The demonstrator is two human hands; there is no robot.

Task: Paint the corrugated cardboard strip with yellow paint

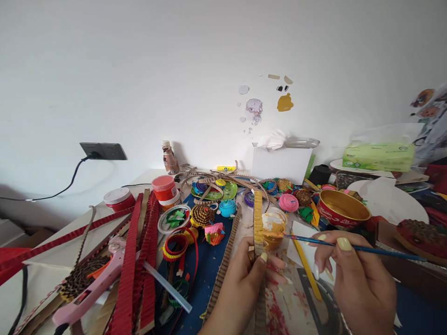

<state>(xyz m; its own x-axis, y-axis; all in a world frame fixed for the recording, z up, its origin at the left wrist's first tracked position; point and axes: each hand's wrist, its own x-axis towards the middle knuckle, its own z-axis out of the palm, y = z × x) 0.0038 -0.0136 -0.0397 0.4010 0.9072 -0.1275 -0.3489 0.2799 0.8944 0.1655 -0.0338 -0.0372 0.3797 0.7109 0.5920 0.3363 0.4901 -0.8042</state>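
Observation:
My left hand (pixel 244 279) pinches a corrugated cardboard strip (pixel 258 218) upright, its upper part painted yellow and its lower part brown. In my right hand (pixel 359 274) is a thin blue paintbrush (pixel 377 250), held nearly level with its tip pointing left. The brush's yellow-coated tip is at the painted part of the strip, in front of an open jar of yellow paint (pixel 274 239). Below the jar, a flat yellow stick (pixel 307 270) lies on white paper.
A pink glue gun (pixel 92 284) and red corrugated strips (pixel 127 274) lie at left. Coiled cardboard pieces surround a green plate (pixel 228 191). A red tin (pixel 344 211) stands at right; a white box (pixel 281 163) and a bottle (pixel 170 158) stand by the wall.

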